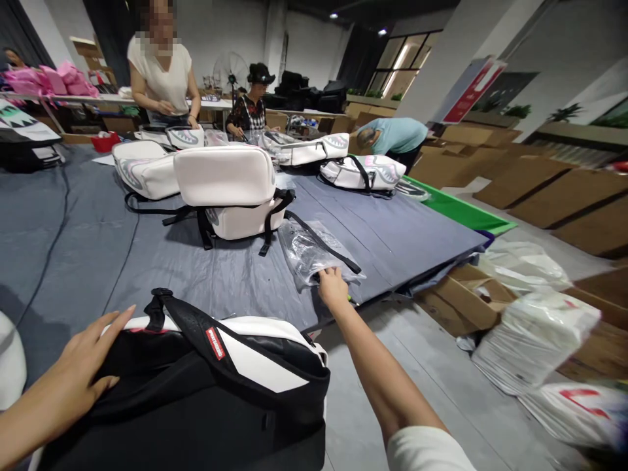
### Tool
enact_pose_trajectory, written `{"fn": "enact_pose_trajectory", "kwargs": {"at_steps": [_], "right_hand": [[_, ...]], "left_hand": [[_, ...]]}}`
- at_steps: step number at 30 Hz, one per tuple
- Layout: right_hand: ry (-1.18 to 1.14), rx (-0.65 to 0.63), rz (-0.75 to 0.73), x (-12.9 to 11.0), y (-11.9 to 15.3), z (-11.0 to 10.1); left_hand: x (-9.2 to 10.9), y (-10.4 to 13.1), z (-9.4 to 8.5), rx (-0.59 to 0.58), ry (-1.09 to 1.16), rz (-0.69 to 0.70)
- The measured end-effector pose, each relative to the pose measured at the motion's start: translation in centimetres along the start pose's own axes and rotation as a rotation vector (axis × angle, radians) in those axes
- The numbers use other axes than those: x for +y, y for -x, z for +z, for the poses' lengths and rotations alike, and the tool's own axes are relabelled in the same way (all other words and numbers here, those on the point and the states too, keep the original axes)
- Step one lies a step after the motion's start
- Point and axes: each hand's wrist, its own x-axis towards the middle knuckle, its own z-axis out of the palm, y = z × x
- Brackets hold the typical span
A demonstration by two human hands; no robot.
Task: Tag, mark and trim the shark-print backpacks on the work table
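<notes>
A black and white backpack with a red label on its strap lies close to me, black back panel and straps facing up. My left hand rests on its left upper edge, fingers stretched out. Farther right, my right hand reaches past the backpack to the table edge, fingers curled down at the near end of a clear plastic bag. Something dark shows by its fingertips, and a small yellow-green tip sticks out beside the hand; what the fingers hold is hidden. A black strap lies across the bag.
White backpacks stand and lie on the grey-covered table. Beyond it are a person in a white top, a seated person in a black hat and a bending person in blue. Cartons and wrapped stacks occupy the right floor.
</notes>
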Motion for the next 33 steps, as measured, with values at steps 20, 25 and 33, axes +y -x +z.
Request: {"fn": "enact_pose_trajectory", "kwargs": {"at_steps": [20, 25, 33], "right_hand": [[-0.100, 0.008, -0.004, 0.4, 1.0, -0.3], [-0.187, 0.069, 0.130, 1.5, 4.2, -4.3], [-1.062, -0.221, -0.306, -8.0, 11.1, -12.4]], "left_hand": [[1.0, 0.0, 0.0, 0.079, 0.019, -0.003], [1.1, -0.3, -0.4, 0.051, 0.036, -0.007], [5.8, -0.6, -3.5, -0.107, -0.108, -0.221]]}}
